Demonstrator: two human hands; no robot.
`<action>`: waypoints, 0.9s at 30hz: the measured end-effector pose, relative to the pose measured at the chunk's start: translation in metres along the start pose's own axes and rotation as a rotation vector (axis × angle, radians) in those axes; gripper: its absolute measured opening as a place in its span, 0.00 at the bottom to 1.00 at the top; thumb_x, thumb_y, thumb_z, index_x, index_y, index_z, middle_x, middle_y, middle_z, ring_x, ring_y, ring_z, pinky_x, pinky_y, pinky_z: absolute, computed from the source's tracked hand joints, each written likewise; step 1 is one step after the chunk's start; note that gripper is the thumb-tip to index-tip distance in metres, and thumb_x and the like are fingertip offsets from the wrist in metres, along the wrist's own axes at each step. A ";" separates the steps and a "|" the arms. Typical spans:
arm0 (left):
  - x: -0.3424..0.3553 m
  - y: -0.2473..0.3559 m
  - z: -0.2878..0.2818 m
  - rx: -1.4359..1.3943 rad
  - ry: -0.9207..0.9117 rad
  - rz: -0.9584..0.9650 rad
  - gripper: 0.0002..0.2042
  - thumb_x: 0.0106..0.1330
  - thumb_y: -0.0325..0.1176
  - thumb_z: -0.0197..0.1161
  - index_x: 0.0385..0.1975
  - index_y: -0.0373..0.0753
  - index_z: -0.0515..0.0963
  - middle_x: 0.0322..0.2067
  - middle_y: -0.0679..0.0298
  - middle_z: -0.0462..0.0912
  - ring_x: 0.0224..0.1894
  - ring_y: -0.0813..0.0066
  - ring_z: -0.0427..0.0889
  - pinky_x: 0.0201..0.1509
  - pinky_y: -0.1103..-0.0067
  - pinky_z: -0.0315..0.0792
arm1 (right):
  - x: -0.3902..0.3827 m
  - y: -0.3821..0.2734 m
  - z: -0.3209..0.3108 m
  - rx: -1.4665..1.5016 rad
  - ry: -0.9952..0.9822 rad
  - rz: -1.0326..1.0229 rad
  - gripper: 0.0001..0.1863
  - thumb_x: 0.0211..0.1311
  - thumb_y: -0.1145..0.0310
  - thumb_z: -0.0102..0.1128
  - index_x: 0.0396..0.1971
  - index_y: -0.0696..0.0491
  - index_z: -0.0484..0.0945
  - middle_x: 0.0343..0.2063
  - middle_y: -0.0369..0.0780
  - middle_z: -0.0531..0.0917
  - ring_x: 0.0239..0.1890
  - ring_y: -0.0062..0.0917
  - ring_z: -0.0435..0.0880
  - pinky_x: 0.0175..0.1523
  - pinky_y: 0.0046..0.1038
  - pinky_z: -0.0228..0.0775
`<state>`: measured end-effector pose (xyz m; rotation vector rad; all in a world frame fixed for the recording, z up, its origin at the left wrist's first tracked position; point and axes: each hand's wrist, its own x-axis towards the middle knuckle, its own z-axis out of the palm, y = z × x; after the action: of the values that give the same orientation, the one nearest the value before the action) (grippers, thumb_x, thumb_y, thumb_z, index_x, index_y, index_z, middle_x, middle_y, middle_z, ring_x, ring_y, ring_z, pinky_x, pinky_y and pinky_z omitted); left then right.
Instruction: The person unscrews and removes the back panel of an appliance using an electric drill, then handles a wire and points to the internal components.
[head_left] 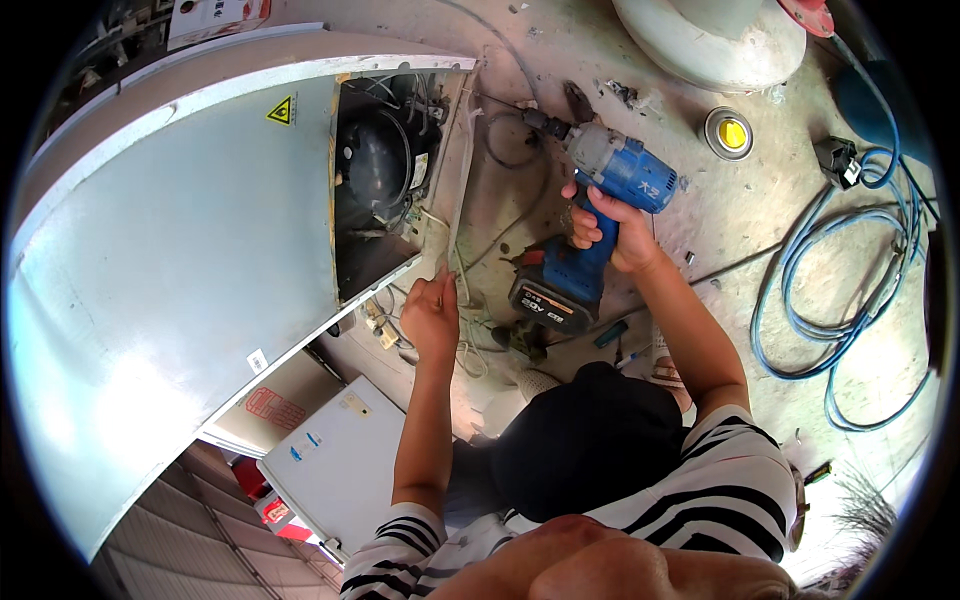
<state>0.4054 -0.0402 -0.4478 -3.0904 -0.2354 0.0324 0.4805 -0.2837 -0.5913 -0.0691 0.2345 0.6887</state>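
My right hand is wrapped round the handle of a blue cordless drill, with a black battery at its base. The drill's long thin bit points left, its tip by the far corner of a large appliance cabinet. My left hand is closed at the near end of a narrow metal strip along the cabinet's open end, thumb and finger pinching its edge. Inside that open compartment sits a black round compressor among wires and tubes.
Loose wires lie below my left hand. A coiled blue hose lies on the floor at right. A round tin with a yellow centre and a pale rounded vessel stand at the far right. A white panel lies near left.
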 end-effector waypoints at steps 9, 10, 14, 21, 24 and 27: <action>-0.005 0.003 0.004 -0.002 -0.039 0.006 0.07 0.58 0.33 0.66 0.36 0.43 0.84 0.18 0.63 0.72 0.20 0.64 0.74 0.23 0.72 0.68 | -0.005 -0.006 -0.003 0.015 0.005 0.022 0.18 0.66 0.59 0.53 0.46 0.58 0.70 0.20 0.31 0.68 0.19 0.14 0.63 0.29 0.20 0.60; -0.006 0.004 0.004 -0.005 -0.047 0.001 0.07 0.58 0.32 0.67 0.36 0.43 0.84 0.18 0.63 0.72 0.19 0.64 0.74 0.23 0.72 0.68 | -0.005 -0.007 -0.003 0.007 0.010 0.025 0.18 0.66 0.59 0.53 0.46 0.58 0.70 0.20 0.31 0.68 0.19 0.14 0.63 0.29 0.21 0.60; -0.004 0.005 0.008 -0.028 -0.024 0.015 0.08 0.57 0.31 0.67 0.37 0.44 0.84 0.18 0.63 0.71 0.18 0.65 0.72 0.22 0.73 0.67 | -0.005 -0.009 -0.006 0.012 0.002 0.016 0.18 0.65 0.59 0.55 0.46 0.58 0.71 0.20 0.31 0.68 0.19 0.14 0.63 0.29 0.20 0.59; -0.006 -0.002 0.006 -0.014 0.034 0.008 0.10 0.56 0.31 0.67 0.38 0.45 0.84 0.18 0.64 0.69 0.19 0.66 0.72 0.22 0.73 0.67 | -0.001 -0.010 -0.001 -0.019 0.007 0.017 0.18 0.64 0.59 0.56 0.46 0.57 0.71 0.19 0.32 0.69 0.19 0.14 0.63 0.29 0.20 0.58; -0.005 -0.004 0.002 0.034 0.012 -0.008 0.09 0.57 0.31 0.67 0.38 0.45 0.83 0.18 0.64 0.69 0.19 0.65 0.73 0.22 0.73 0.67 | 0.002 -0.009 0.002 -0.067 0.015 0.010 0.19 0.64 0.57 0.55 0.45 0.58 0.71 0.19 0.32 0.69 0.18 0.14 0.63 0.29 0.21 0.58; -0.004 -0.005 0.000 0.033 0.033 0.013 0.08 0.58 0.31 0.66 0.37 0.44 0.83 0.18 0.63 0.70 0.19 0.63 0.73 0.22 0.72 0.67 | 0.005 -0.009 0.006 -0.103 0.004 0.001 0.19 0.65 0.58 0.55 0.46 0.58 0.71 0.20 0.32 0.69 0.19 0.14 0.63 0.30 0.21 0.58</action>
<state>0.4006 -0.0355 -0.4477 -3.0565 -0.2111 -0.0133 0.4908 -0.2863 -0.5873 -0.1685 0.2031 0.7014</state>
